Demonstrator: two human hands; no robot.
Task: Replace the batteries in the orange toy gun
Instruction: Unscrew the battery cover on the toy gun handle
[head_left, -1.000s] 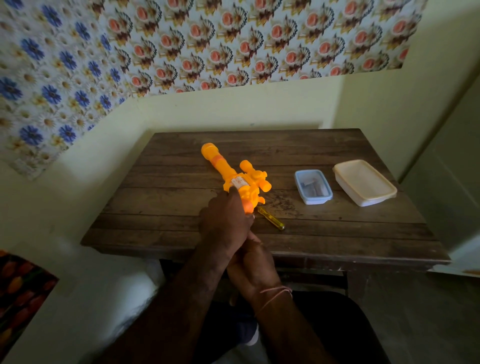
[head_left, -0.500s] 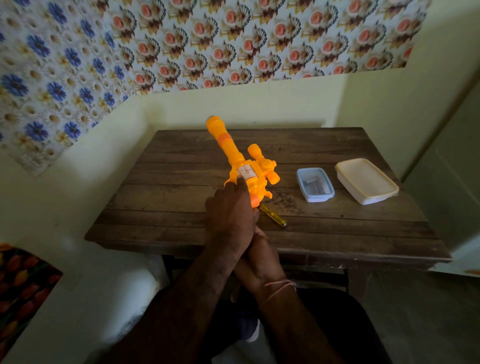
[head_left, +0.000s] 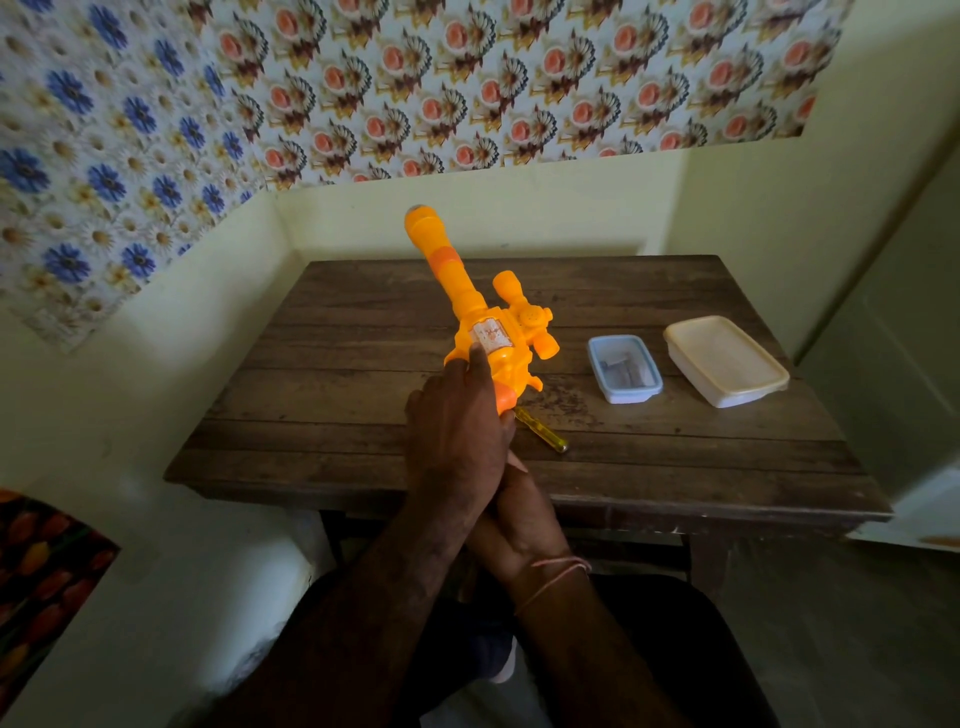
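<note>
Left hand (head_left: 457, 436) is wrapped around the rear of the orange toy gun (head_left: 485, 332), one finger lying straight along the side of its body up to the pale sticker. Right hand (head_left: 522, 514) sits just under and behind the left, pressed against it, fingers curled around the lower part of the gun; what exactly it grips is hidden by the left hand. Raised off the counter (head_left: 332, 374), the gun slants up and away to the left, its muzzle standing in front of the pale wall. Its short scope juts out on the right side. Just beneath the gun's back end a yellow-handled screwdriver (head_left: 543, 434) lies flat on the dark wooden boards. Farther right stands a small blue open box (head_left: 623, 370) with some small grey items inside, too dim to tell what they are. Beside that, near the right edge, rests a cream lidded container (head_left: 724, 361). Flowered wallpaper (head_left: 467, 83) covers the upper wall.
</note>
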